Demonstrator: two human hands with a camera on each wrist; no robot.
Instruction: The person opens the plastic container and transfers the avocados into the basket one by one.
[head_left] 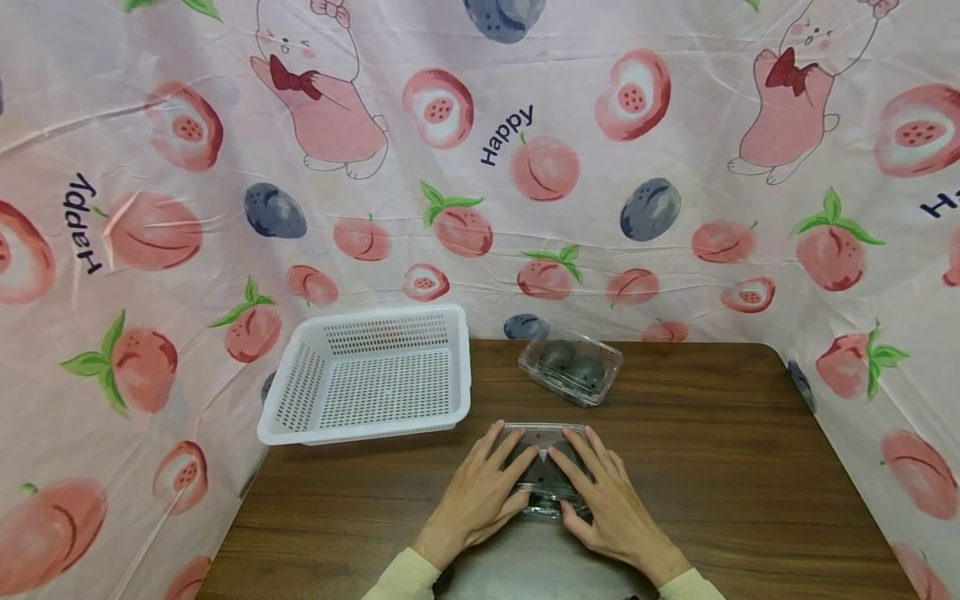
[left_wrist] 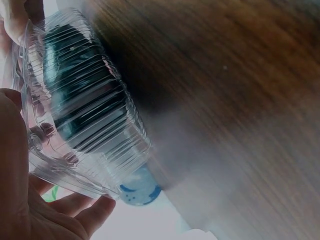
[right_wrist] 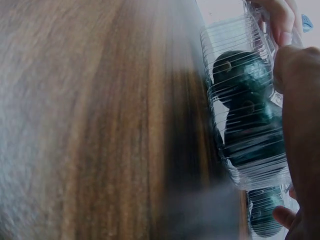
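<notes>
A clear plastic clamshell box [head_left: 545, 479] sits at the near middle of the table with dark green, avocado-like fruits [right_wrist: 240, 75] inside. Spread across the left part of its lid are the fingers of my left hand [head_left: 483, 487], the thumb at the near rim. My right hand [head_left: 609, 496] presses the right part the same way, its thumb also at the near rim. Through the ribbed wall in the left wrist view, a dark green fruit [left_wrist: 75, 85] shows. The hands cover much of the lid.
Farther back stands a second clear clamshell box [head_left: 572, 367] with two dark fruits. A white perforated basket [head_left: 363, 425] is at the back left, on the brown wooden table [head_left: 735, 467]. Peach-printed cloth [head_left: 555, 233] hangs behind and at the sides.
</notes>
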